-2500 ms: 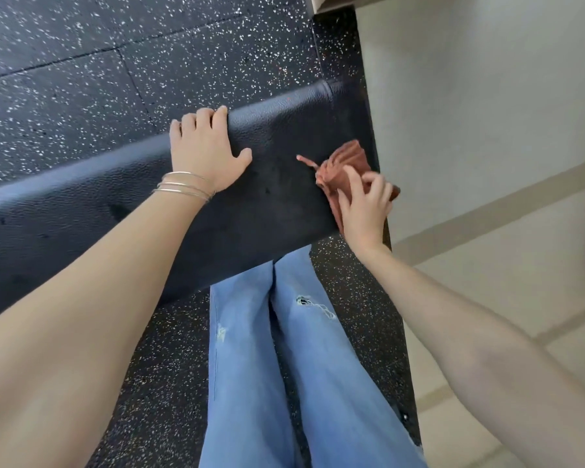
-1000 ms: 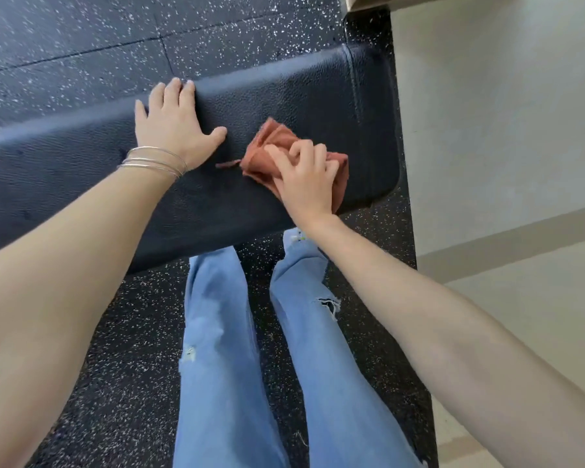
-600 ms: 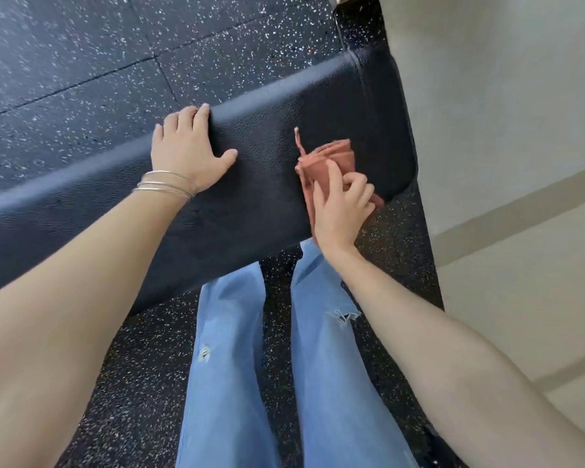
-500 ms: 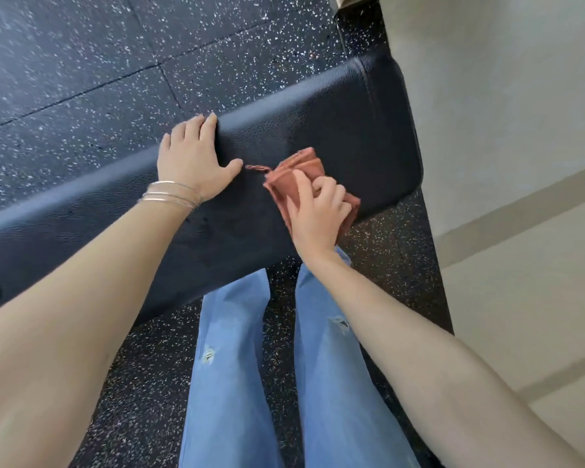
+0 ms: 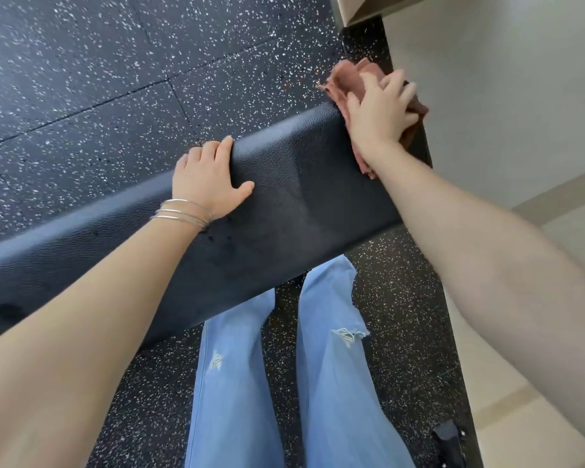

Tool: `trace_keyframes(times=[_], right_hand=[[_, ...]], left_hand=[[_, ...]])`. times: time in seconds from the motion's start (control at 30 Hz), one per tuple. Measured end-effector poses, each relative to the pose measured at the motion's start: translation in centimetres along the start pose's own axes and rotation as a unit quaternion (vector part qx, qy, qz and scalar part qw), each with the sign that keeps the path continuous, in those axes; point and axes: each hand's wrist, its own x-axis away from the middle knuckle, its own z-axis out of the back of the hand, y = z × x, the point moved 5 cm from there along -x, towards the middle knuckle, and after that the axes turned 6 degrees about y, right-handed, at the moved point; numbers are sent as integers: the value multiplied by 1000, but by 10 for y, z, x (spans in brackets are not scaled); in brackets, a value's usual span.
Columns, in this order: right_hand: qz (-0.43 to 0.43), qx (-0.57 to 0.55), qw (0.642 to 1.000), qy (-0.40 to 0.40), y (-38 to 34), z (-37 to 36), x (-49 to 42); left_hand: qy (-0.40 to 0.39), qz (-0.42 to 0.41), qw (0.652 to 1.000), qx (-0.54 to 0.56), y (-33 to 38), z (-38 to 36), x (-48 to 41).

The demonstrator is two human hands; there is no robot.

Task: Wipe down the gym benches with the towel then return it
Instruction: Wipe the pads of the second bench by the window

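Pressing one bunched pink towel against the right end of one black bench, right hand with fingers curled over the cloth. Resting flat and open on the bench's far edge near the middle, left hand, holding nothing. Three thin silver bangles on the left wrist. Two legs in blue jeans below the near edge.
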Motion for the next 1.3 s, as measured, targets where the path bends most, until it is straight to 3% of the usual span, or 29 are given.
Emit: trace_keyframes(times=[0.1, 0.27, 0.33, 0.4, 0.57, 0.67, 0.73, 0.8, 0.87, 0.93, 1.0, 1.13, 1.3], right_hand=[[13, -39, 999, 15, -33, -5, 43], [214, -48, 976, 4, -65, -10, 108], [249, -52, 967, 6, -48, -6, 100], [200, -58, 978, 23, -15, -4, 87], [-66, -113, 991, 16, 53, -21, 104], [-98, -109, 989, 31, 34, -29, 150], [-46, -128, 990, 34, 10, -35, 193], [70, -117, 991, 14, -6, -43, 230], [198, -87, 976, 4, -5, -47, 247], [256, -99, 962, -6, 10, -45, 238], [212, -110, 971, -6, 37, -40, 216], [14, -120, 992, 23, 90, -43, 174], [-145, -190, 971, 25, 61, -57, 214]], left_hand=[[0, -5, 1000, 5, -3, 0, 2], [1, 1, 1000, -5, -18, 1, 10], [3, 1, 1000, -11, -24, 1, 14], [7, 2, 1000, -13, -28, 0, 19], [34, 11, 999, -18, -33, -3, 32], [53, 35, 998, -11, -34, -5, 39], [68, 75, 995, -3, -42, -4, 44], [74, 105, 992, -3, -53, -3, 49], [76, 113, 991, -13, -60, -4, 58], [89, 111, 989, -27, -65, -6, 71], [103, 115, 988, -32, -67, -9, 85], [116, 151, 982, 1, -56, -20, 110], [117, 138, 983, 6, -28, -39, 138]])
